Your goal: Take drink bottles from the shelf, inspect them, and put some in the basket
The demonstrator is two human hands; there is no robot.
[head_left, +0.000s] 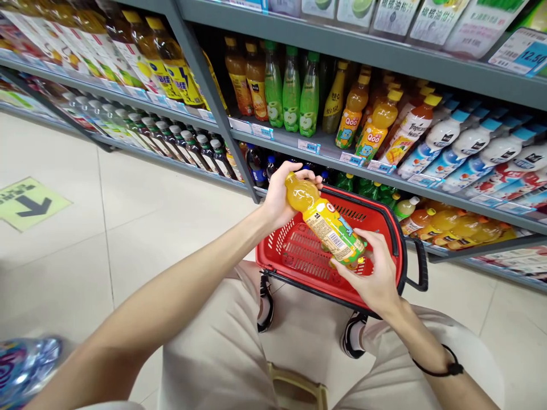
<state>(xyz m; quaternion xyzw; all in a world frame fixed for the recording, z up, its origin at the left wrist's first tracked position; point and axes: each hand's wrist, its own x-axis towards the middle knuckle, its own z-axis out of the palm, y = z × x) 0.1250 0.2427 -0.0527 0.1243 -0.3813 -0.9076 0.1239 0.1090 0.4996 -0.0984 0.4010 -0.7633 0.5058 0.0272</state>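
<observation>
A yellow juice bottle (325, 222) with a colourful label lies tilted between my two hands, above a red shopping basket (393, 228). My left hand (280, 193) wraps around the bottle's upper, cap end. My right hand (374, 273) grips its lower end from below. The basket rests on the floor in front of my knees, with its black handle (421, 265) to the right. The bottle's cap is hidden by my left fingers.
Grey shelves (342, 54) full of drink bottles run across the back, with green apple bottles (291, 91) and orange Qoo bottles (371, 125). A green floor arrow sticker (29, 202) lies at left. A plastic wrapped pack (23, 364) sits at bottom left.
</observation>
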